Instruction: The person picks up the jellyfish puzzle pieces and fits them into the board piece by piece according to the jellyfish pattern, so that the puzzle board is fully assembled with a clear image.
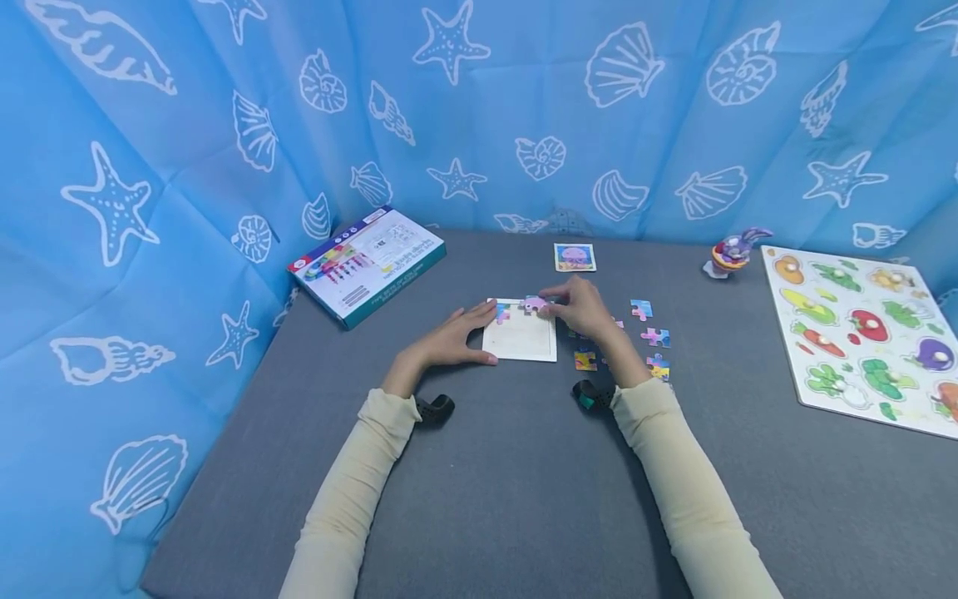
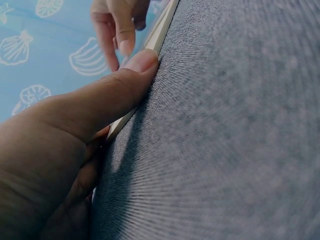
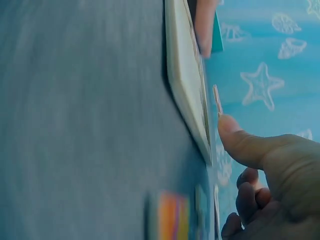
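Note:
A small pale puzzle tray (image 1: 524,345) lies on the grey table, with a blue and pink piece (image 1: 502,313) in its far left corner. My left hand (image 1: 452,339) holds the tray by its left side, the thumb along the near edge and the fingers near the far corner. My right hand (image 1: 587,312) pinches a pink jigsaw piece (image 1: 533,304) over the tray's far edge. In the right wrist view that piece (image 3: 217,101) shows edge-on at the thumb tip, above the tray (image 3: 187,80). Whether it touches the tray cannot be told.
Loose jigsaw pieces (image 1: 656,337) lie right of the tray, some partly hidden by my right forearm. Behind stands a jellyfish picture card (image 1: 574,257). A boxed set (image 1: 367,264) lies back left; a small figurine (image 1: 729,253) and a vegetable board (image 1: 861,333) are at right.

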A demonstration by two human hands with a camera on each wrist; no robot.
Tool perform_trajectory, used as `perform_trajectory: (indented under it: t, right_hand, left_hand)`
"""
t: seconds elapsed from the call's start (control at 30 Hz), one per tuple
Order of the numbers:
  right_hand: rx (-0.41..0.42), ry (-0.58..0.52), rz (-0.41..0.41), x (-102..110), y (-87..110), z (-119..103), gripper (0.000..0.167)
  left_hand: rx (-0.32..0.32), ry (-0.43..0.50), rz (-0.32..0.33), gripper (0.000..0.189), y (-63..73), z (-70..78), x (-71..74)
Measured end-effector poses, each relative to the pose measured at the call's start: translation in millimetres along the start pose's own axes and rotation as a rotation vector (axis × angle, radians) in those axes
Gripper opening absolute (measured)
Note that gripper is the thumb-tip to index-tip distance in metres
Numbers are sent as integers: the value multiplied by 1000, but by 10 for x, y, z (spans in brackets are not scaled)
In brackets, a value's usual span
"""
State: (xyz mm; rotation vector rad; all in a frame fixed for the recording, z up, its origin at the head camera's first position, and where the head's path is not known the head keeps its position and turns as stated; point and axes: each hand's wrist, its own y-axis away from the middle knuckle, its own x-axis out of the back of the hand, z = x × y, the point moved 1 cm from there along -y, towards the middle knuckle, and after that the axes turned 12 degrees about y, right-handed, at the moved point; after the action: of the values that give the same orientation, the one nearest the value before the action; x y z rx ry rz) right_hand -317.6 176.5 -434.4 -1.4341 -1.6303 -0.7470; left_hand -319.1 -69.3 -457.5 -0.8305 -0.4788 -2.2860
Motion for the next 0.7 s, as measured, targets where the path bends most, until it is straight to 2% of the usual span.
perform_trajectory:
  t: [0.2,0.37,0.57,0.7]
  right_hand:
    - [11,-29,-53,-115,-60,-94,29]
    - [28,-56,-49,-156,-81,-99,30]
    - [150,-120,-42,-197,-108,-95,25]
    - [166,-125,-36,-209,-121,-105,21]
  left_hand:
    - [-13,-10,5,91,8,14,14]
    - [-20,-9,4,91,14,31,23]
    - [-18,-16,1,90,18,32,25]
    - [-18,-17,-5,90,23,30,26]
